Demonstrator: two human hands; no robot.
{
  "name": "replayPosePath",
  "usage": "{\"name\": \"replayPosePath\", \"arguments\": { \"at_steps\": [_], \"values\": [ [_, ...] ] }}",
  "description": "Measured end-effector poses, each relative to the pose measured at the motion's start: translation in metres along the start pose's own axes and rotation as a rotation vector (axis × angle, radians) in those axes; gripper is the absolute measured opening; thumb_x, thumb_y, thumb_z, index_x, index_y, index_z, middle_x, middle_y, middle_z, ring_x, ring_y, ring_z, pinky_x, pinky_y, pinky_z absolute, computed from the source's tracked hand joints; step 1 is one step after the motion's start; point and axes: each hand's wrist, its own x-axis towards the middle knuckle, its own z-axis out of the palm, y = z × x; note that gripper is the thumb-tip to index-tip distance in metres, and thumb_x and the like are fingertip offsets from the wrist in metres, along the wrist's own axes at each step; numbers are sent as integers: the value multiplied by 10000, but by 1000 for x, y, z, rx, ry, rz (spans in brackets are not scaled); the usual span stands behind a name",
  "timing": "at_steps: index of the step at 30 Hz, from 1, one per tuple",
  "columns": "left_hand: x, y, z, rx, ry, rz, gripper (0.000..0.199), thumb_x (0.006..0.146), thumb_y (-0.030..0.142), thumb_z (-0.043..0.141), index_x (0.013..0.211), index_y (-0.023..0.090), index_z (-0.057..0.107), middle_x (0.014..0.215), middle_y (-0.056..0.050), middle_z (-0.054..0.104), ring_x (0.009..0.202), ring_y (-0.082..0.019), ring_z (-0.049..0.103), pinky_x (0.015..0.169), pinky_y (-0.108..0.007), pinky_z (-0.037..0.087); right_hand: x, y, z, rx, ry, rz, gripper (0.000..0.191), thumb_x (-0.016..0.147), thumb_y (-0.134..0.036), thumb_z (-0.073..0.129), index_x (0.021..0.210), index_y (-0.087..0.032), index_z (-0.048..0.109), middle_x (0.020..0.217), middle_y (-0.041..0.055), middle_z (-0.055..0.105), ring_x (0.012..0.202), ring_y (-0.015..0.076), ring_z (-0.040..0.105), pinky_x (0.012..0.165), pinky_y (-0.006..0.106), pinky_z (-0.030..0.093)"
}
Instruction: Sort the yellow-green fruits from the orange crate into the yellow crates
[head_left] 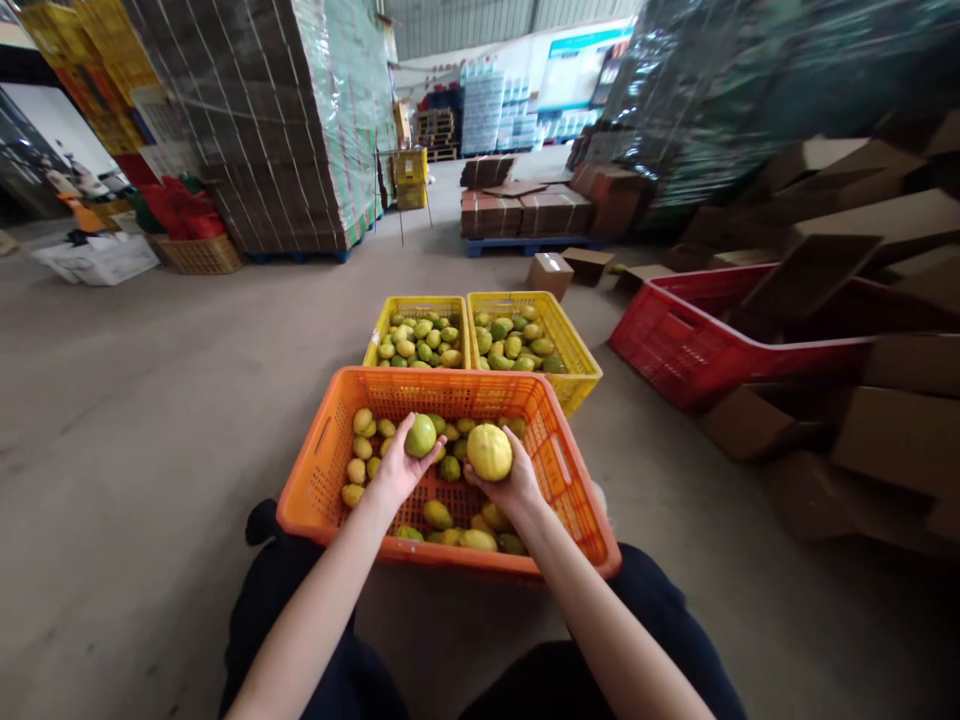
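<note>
My left hand (403, 465) is closed around a smooth green lemon (420, 436), its fingers cupping the fruit from below and the side. In my right hand (517, 480) rests a larger, ribbed yellow lemon (490, 452), gripped from beneath and the right. Both hands are above the inside of an orange plastic crate (307, 480), a short gap apart. Loose yellow and green lemons lie on the crate's bottom: paler yellow ones (356, 470) at the left, greener ones (450, 468) in the middle, mixed ones (478, 540) along the near side. My hands and forearms hide part of them.
Two yellow crates, left (369, 345) and right (577, 345), hold more yellow and green lemons just beyond the orange crate. A red crate (660, 345) with cardboard boxes (892, 430) around it stands to the right. Wrapped pallet stacks (262, 130) rise behind.
</note>
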Motion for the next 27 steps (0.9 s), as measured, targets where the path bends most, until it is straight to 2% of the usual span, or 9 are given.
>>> {"name": "replayPosePath", "arguments": {
  "at_steps": [2, 4, 8, 10, 13, 16, 20, 24, 27],
  "values": [
    [4, -5, 6, -2, -10, -5, 286, 928, 309, 571, 1156, 136, 564, 848, -78, 698, 710, -188, 717, 594, -240, 600, 1, -3, -1, -18, 18, 16, 218, 907, -339, 489, 799, -190, 606, 602, 32, 681, 504, 198, 644, 474, 319, 544],
    [9, -10, 7, -6, -29, -32, 361, 935, 379, 548, 1168, 104, 564, 822, -96, 694, 685, -192, 707, 575, -241, 593, 2, -4, -3, -23, 61, 29, 228, 923, -308, 450, 801, -188, 600, 585, 26, 670, 517, 198, 652, 506, 326, 552],
    [17, -17, 2, -17, -63, -96, 493, 954, 483, 453, 1166, 55, 578, 762, -114, 683, 579, -175, 654, 508, -247, 561, 3, -4, -4, -3, 71, 88, 266, 943, -348, 414, 866, -182, 607, 643, 52, 695, 602, 220, 687, 564, 366, 571],
    [19, -18, -1, -31, -45, -92, 460, 965, 448, 443, 1206, 76, 567, 778, -107, 684, 597, -171, 653, 525, -245, 559, 1, -5, -3, 13, 24, 82, 271, 935, -392, 445, 887, -183, 611, 674, 57, 710, 612, 216, 689, 570, 363, 576],
    [18, -16, -2, -45, -27, -71, 395, 967, 353, 459, 1290, 136, 531, 873, -105, 696, 720, -197, 686, 626, -290, 586, -2, -7, -1, 47, -15, 10, 182, 902, -357, 521, 886, -204, 619, 637, 10, 702, 558, 178, 665, 571, 332, 578],
    [13, -11, -3, -37, -101, -84, 382, 966, 309, 443, 1317, 186, 529, 943, -107, 700, 781, -219, 695, 610, -305, 581, -6, -7, 1, 66, -23, 13, 135, 883, -314, 542, 854, -211, 623, 591, -6, 686, 511, 172, 644, 550, 329, 573],
    [4, -7, -8, 11, -201, -73, 343, 979, 306, 383, 1222, 181, 591, 888, -94, 696, 705, -201, 693, 512, -270, 552, -8, -3, 4, 43, -80, 50, 214, 906, -339, 505, 803, -189, 620, 624, 37, 705, 534, 200, 664, 564, 358, 578],
    [-3, -3, -20, 50, -213, -41, 305, 976, 347, 410, 1082, 157, 624, 847, -79, 693, 647, -184, 689, 479, -255, 547, -9, 1, 7, -15, -163, 78, 320, 939, -370, 445, 831, -142, 642, 631, 74, 707, 533, 202, 667, 538, 331, 567],
    [-5, -3, -32, 31, -168, -56, 330, 973, 399, 421, 1099, 158, 608, 863, -84, 701, 669, -187, 699, 515, -265, 567, -11, 3, 8, -14, -177, 99, 353, 950, -392, 427, 842, -133, 642, 635, 83, 708, 535, 207, 669, 518, 325, 554]
  ]
}}
